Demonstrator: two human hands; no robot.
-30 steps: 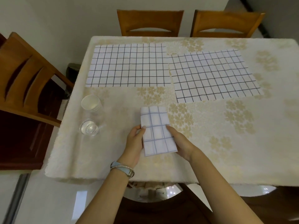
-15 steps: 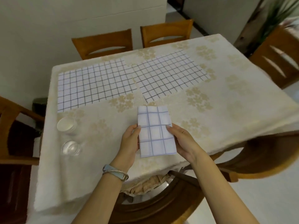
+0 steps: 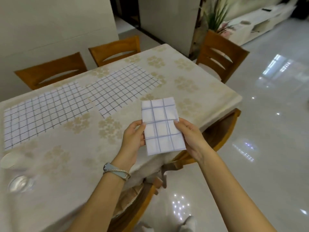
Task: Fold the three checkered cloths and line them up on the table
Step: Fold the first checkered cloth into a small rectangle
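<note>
I have the folded checkered cloth [image 3: 161,126] at the centre of the frame, lifted above the near right corner of the desk [image 3: 71,158]. My left hand [image 3: 133,138] takes its left edge, the grip pinching the cloth with the thumb on top and the other fingers hidden beneath. My right hand [image 3: 189,136] does the same on the right edge, thumb pressed on the upper face, fingers under the fabric. The cloth is a narrow rectangle with pale blue lines, its long side running away from me and tilted slightly.

Two more checkered cloths lie flat and unfolded on the desk: the left cloth [image 3: 41,111] at the left middle of the frame, and the right cloth [image 3: 120,91] just beside it towards the upper centre, their near corners touching or nearly so.

At the lower left edge of the frame, a paper cup [image 3: 10,160] and a glass [image 3: 20,183] are both blurred. A watch and a bracelet [image 3: 117,170] sit on my left wrist. Wooden chairs [image 3: 115,49] stand along the far side.
</note>
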